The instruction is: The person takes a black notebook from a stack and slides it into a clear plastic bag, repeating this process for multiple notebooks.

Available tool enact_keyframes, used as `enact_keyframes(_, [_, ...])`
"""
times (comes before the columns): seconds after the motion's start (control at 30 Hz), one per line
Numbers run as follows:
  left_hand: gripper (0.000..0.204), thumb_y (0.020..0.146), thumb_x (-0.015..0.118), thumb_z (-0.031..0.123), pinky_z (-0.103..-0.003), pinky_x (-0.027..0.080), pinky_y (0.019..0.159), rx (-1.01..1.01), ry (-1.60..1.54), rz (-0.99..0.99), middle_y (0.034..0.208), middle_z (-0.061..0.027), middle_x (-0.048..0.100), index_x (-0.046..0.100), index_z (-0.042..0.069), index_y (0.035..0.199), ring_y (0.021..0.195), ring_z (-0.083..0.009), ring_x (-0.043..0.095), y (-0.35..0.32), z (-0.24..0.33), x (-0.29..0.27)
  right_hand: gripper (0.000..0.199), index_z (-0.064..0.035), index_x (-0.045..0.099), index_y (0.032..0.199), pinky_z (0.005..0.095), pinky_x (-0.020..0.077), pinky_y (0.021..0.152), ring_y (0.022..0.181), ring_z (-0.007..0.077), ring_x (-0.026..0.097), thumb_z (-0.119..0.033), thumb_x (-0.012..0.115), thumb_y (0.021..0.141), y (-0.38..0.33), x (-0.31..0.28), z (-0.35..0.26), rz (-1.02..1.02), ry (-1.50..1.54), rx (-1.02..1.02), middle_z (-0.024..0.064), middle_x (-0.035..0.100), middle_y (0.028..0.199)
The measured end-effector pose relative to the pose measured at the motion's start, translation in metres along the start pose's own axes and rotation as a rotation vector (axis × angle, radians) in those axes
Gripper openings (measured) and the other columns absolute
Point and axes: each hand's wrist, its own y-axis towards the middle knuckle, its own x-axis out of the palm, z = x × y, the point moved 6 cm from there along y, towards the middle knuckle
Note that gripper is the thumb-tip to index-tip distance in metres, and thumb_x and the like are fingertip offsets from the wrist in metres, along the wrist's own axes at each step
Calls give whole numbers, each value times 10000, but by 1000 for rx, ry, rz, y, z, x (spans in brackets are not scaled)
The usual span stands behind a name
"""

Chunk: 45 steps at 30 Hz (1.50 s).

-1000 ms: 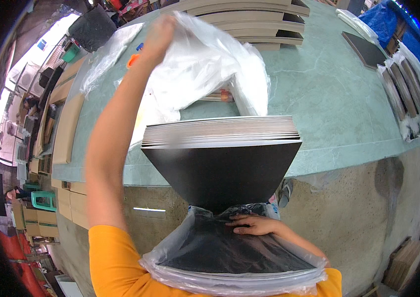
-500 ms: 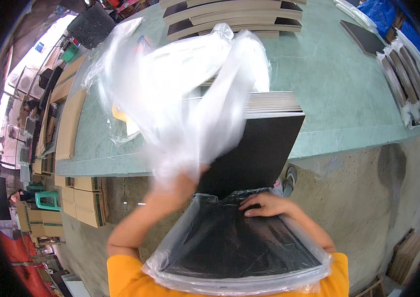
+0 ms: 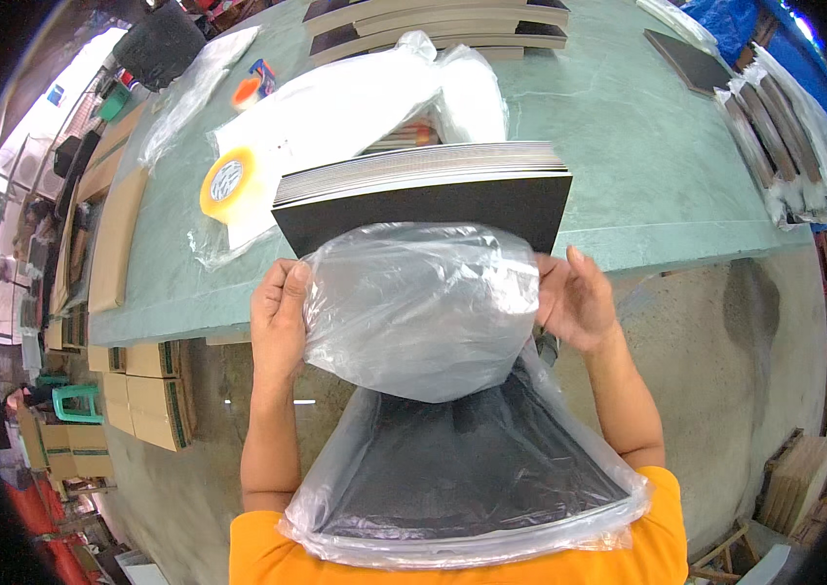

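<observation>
A clear plastic bag (image 3: 418, 312) is spread between my two hands, in front of a thick stack of black-faced boards (image 3: 423, 210) with pale edges. My left hand (image 3: 279, 310) pinches the bag's left side between thumb and fingers. At its right side my right hand (image 3: 579, 302) has curled fingers on the edge, with the thumb raised apart. Below the bag, a black panel wrapped in clear plastic (image 3: 472, 468) leans against my body. The bag covers the lower part of the board stack and the top of the wrapped panel.
On the green table (image 3: 618, 146) lie a yellow tape roll (image 3: 227, 182), a pile of white plastic bags (image 3: 335, 117) and a tape dispenser (image 3: 255, 83). More boards (image 3: 433, 24) are stacked at the back. Wrapped panels (image 3: 788, 146) stand far right; cardboard boxes (image 3: 150, 390) sit lower left.
The blurred plastic bag has come down from the left to the front of the boards. My right hand has left the wrapped panel and moved up to the bag's right side.
</observation>
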Motion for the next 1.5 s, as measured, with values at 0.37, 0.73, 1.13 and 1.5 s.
enact_keyframes(0.37, [158,808,570,174,-223,368,504,446,584,294,625,-3,512,520,26,790,550,-70,437,-5,34,-13,135,7,613,774,201,393,521,562,68,488,-114,656,732,-8,-16,19,201,-568,73,29,584,657])
enact_keyframes(0.73, [192,760,579,164,-240,370,483,102,292,-689,559,-33,469,512,19,653,525,-93,455,-27,-8,92,187,-18,550,873,330,472,646,720,186,571,-194,550,811,6,10,16,-188,235,-135,84,583,818])
enact_keyframes(1.13, [85,716,484,48,-225,357,507,126,217,431,647,22,405,415,66,670,559,-73,391,-4,-9,-90,162,-19,571,808,256,481,562,595,135,581,-123,661,721,-14,-19,9,46,-275,-104,55,587,681])
enact_keyframes(1.5, [156,765,573,151,-240,401,546,-76,518,-398,616,-38,533,573,-4,745,582,-69,473,-10,-3,28,164,-42,500,712,292,360,540,614,150,450,-151,522,832,0,23,14,-148,-57,-131,68,499,650])
